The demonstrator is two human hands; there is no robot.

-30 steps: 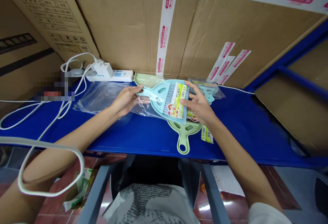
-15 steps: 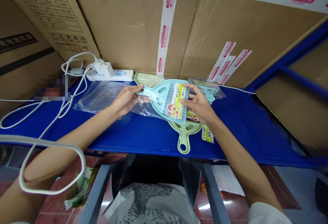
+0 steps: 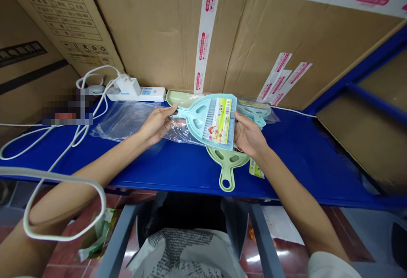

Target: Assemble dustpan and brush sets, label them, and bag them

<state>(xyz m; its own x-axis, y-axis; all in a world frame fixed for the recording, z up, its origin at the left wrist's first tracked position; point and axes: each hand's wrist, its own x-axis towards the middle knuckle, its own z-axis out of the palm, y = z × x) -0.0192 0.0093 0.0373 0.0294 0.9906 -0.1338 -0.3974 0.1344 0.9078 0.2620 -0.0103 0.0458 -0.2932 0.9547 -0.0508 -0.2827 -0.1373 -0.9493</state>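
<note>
A light blue dustpan (image 3: 196, 121) with a matching brush (image 3: 210, 119) nested in it is held up above the table, its handle to the left. A yellow and white label card (image 3: 221, 119) lies over the bristles. My left hand (image 3: 157, 124) pinches the handle end. My right hand (image 3: 249, 134) grips the wide right edge, thumb in front, other fingers partly hidden behind. Below it a green dustpan set (image 3: 227, 165) lies with its handle toward me, partly covered. Another label card (image 3: 256, 169) is by my right wrist.
Bagged light blue dustpan sets (image 3: 254, 112) lie behind my right hand. A clear plastic bag (image 3: 124, 119) and a green dustpan (image 3: 181, 98) lie at the back left, near a power strip (image 3: 154, 94). White cables (image 3: 84, 129) loop over the left side. Cardboard (image 3: 159, 36) walls the rear.
My right hand has shifted from the label card to the dustpan's right edge, its thumb now on the rim. The dustpan has turned slightly and risen a little; my left hand keeps its hold.
</note>
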